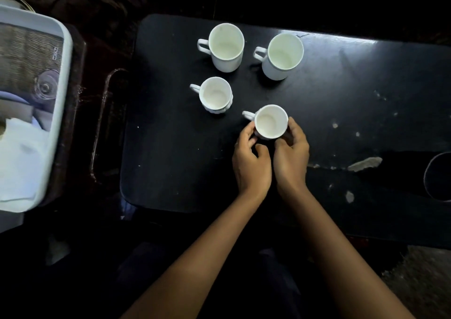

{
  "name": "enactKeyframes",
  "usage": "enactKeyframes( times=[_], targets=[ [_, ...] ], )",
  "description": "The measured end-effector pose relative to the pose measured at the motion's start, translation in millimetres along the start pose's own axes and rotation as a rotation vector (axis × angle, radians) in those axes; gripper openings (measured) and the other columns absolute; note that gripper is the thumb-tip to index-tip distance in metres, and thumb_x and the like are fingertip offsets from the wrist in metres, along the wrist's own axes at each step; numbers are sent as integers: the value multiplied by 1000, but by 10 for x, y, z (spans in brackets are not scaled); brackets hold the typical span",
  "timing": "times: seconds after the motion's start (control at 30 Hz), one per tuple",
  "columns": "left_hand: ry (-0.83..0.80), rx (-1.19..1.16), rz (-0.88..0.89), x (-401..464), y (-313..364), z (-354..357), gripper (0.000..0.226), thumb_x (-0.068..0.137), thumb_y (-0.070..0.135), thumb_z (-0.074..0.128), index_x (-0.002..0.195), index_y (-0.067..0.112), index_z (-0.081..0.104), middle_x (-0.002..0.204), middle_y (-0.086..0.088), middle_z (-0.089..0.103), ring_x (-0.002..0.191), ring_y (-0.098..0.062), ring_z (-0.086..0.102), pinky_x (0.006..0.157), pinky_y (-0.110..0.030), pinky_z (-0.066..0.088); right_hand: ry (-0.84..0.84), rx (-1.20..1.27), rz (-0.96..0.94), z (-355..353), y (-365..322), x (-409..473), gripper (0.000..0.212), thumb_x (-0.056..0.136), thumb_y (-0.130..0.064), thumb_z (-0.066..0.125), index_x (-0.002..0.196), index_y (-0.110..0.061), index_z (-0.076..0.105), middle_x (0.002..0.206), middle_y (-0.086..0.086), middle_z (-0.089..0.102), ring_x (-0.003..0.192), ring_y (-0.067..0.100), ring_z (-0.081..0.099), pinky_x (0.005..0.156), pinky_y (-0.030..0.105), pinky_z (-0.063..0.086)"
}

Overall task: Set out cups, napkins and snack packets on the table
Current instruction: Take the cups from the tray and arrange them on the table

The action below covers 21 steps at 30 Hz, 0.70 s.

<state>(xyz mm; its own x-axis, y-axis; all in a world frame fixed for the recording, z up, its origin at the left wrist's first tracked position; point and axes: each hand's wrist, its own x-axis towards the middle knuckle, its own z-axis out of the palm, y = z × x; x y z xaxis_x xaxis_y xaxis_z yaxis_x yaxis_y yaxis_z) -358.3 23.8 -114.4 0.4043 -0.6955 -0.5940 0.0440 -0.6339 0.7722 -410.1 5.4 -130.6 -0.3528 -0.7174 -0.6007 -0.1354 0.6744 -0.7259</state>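
Head view, white handled cup (271, 122), upright, empty

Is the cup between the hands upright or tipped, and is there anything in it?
Upright and empty: the cup stands on the table, mouth up, its bare white bottom showing, left hand and right hand holding its sides.

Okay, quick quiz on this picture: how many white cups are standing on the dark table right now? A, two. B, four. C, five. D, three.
B: four white cups stand upright on the dark table: two taller ones at the back, one in the middle, and the nearest cup, held between the left hand and right hand.
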Motion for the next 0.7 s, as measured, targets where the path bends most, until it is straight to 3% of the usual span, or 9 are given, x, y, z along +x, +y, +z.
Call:
enactKeyframes(
  times=[0.23,0.53,0.6,0.63,0.67,0.7],
  targets=[
    [-13,17,20,156,107,58,59,82,-9,45,135,17,48,133,-4,57,121,-15,56,105,-33,42,-57,-43,-30,70,-149,150,57,83,2,41,137,-17,45,133,6,54,122,15,54,107,40,41],
    [-34,22,24,207,131,70,63,81,-9,45,138,17,45,137,-4,54,123,-16,53,107,-38,40,-92,-72,-63,93,-198,216,56,83,4,42,138,-12,44,135,12,52,125,21,51,109,42,39],
    [-37,36,20,192,125,58,62,82,-7,46,138,19,44,137,-3,54,124,-16,53,107,-37,40,-73,-51,-68,86,-201,193,56,85,2,42,139,-12,42,139,10,48,120,13,53,108,31,39],
    [-38,41,19,181,124,51,60,83,-6,46,138,18,44,137,-3,54,124,-16,53,107,-36,40,-33,-44,-73,78,-206,168,56,85,1,42,140,-12,41,141,6,45,111,4,54,102,17,39],
    [-39,43,19,161,124,45,59,84,-5,46,138,18,44,137,-3,53,124,-16,52,107,-36,40,27,-47,-80,68,-211,133,55,86,0,43,139,-13,40,140,4,42,97,-6,52,89,3,36],
    [-37,41,20,136,123,30,58,84,-4,46,137,18,45,137,-3,53,123,-16,52,107,-35,40,91,-57,-93,60,-213,87,53,86,-1,43,137,-14,42,136,3,42,86,-9,49,77,-1,33]
  ],
)
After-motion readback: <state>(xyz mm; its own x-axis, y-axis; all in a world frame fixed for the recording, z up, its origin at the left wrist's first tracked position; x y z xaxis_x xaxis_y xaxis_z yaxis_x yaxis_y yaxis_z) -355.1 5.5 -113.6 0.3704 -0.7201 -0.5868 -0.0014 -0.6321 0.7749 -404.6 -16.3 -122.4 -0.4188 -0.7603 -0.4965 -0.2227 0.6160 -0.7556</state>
